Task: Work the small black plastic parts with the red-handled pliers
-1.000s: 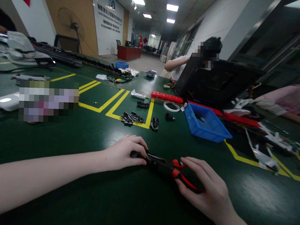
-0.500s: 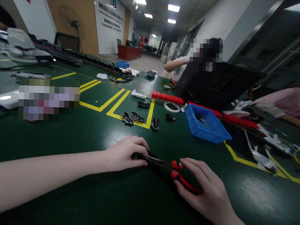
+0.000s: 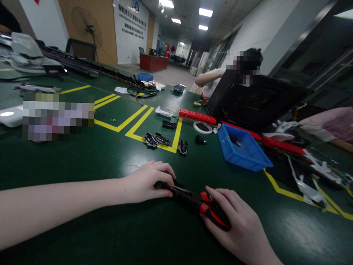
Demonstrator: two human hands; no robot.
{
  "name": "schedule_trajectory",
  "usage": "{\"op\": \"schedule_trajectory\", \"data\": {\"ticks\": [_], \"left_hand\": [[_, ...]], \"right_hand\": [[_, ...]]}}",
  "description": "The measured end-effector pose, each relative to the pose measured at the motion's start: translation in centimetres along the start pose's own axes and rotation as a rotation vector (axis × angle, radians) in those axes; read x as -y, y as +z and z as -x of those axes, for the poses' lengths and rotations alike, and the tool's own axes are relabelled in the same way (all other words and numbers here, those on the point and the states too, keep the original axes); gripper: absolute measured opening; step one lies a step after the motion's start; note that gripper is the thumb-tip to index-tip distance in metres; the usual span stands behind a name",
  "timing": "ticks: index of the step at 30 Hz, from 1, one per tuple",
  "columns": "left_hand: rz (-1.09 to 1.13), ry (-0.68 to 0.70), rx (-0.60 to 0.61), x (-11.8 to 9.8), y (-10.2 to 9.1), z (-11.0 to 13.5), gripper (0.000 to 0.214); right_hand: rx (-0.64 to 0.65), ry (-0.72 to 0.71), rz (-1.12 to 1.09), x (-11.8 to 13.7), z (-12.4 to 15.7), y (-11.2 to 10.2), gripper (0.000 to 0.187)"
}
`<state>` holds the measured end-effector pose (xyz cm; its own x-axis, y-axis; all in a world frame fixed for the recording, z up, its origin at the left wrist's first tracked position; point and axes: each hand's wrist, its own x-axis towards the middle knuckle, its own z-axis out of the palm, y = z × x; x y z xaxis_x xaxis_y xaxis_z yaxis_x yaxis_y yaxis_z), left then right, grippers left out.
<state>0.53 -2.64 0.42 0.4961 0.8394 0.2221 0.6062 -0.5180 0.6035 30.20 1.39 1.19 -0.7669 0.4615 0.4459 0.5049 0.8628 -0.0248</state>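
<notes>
My left hand (image 3: pixel 151 182) is closed on a small dark part (image 3: pixel 160 185), mostly hidden under the fingers. My right hand (image 3: pixel 234 223) wraps round the handles of red-and-black pliers (image 3: pixel 214 215). The jaws of the pliers reach left to the dark part, close to my left fingertips; how they meet it is too dark to tell. Beyond my hands lie several black and silver parts: a pair of broken-looking pieces (image 3: pixel 156 139), one upright piece (image 3: pixel 182 147) and a black block (image 3: pixel 169 125). A black cylindrical piece (image 3: pixel 200 140) rests to their right.
A blue bin (image 3: pixel 245 160) with a dark object inside stands at the right. Behind it are a white ring (image 3: pixel 202 127), a red strip (image 3: pixel 197 116) and a large black panel (image 3: pixel 247 102) near a co-worker. Cables and scraps (image 3: pixel 310 189) lie far right. Yellow tape marks the green table (image 3: pixel 104 219).
My right hand and the pliers have shifted slightly left toward my left hand, and the handles look closer together. My left hand stays nearly in place.
</notes>
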Motion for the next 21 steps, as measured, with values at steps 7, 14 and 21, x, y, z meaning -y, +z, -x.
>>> {"op": "schedule_trajectory", "data": {"ticks": [7,14,21], "left_hand": [[0.003,-0.022,0.003,-0.29,-0.08,0.02,0.010],[-0.001,-0.029,-0.021,-0.55,-0.03,0.04,0.009],[0.014,-0.017,-0.007,0.04,0.10,-0.05,0.009]], "right_hand": [[-0.054,-0.081,0.137,-0.42,0.01,-0.17,0.044],[-0.085,-0.104,0.179,-0.10,-0.19,-0.29,0.037],[-0.081,-0.128,0.199,-0.06,-0.16,-0.22,0.038]]}}
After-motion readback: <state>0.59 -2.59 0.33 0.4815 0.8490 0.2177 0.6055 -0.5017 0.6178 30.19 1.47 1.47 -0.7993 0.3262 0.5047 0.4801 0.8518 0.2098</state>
